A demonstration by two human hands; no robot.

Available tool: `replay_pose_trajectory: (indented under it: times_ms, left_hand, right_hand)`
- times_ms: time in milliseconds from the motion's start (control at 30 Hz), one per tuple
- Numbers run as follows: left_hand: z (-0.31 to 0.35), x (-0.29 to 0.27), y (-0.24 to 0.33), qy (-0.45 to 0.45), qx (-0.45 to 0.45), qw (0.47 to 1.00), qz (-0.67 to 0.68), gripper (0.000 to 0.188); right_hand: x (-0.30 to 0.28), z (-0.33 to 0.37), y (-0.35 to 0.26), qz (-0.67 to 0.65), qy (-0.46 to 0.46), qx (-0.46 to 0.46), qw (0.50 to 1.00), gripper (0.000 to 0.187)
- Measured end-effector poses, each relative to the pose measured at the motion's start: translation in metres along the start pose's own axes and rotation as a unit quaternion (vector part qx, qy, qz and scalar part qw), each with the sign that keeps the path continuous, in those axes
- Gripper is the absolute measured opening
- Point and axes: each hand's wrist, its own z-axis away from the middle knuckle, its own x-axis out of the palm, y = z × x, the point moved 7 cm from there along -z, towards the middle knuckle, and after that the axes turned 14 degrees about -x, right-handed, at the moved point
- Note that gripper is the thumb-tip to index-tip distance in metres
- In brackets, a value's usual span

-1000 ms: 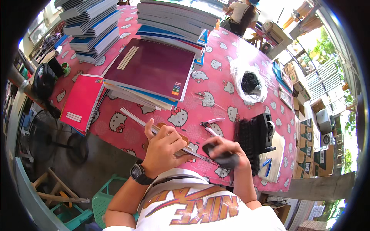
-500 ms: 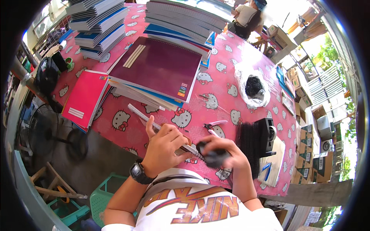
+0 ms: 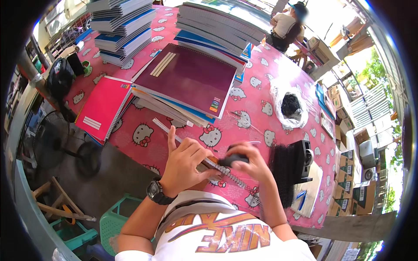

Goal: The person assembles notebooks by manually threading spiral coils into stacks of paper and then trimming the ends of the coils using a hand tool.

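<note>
Clamping one edge-on notebook (image 3: 161, 125) in left hand (image 3: 188, 162), over near edge of one pink table (image 3: 257, 124). Clasping one blurred black tool (image 3: 235, 160) in right hand (image 3: 255, 163), close by one spiral coil (image 3: 235, 179) trailing from that notebook. Counting outward: one maroon notebook (image 3: 187, 76), one pink notebook (image 3: 103, 104), two tall stacks (image 3: 217, 27).

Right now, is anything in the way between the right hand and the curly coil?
Only the black thing held by the right hand. Nothing else visible stands between that hand and the coil.
</note>
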Motion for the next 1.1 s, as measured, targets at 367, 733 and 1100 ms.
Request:
replay_pose_trajectory:
  times_ms: [367,733,1100]
  left_hand:
    - [-0.002,-0.003,-0.004,-0.010,-0.028,0.999,0.036,0.069]
    - [-0.002,-0.012,-0.017,-0.012,-0.005,0.998,0.057,0.073]
    - [0.002,-0.023,-0.018,0.036,0.012,0.992,0.123,0.083]
  right_hand:
    - [0.013,-0.006,-0.028,-0.271,0.009,-0.121,0.955,0.071]
    - [0.013,-0.031,-0.030,-0.105,-0.010,-0.053,0.993,0.068]
    - [0.034,-0.042,-0.026,-0.139,-0.017,-0.065,0.988,0.069]
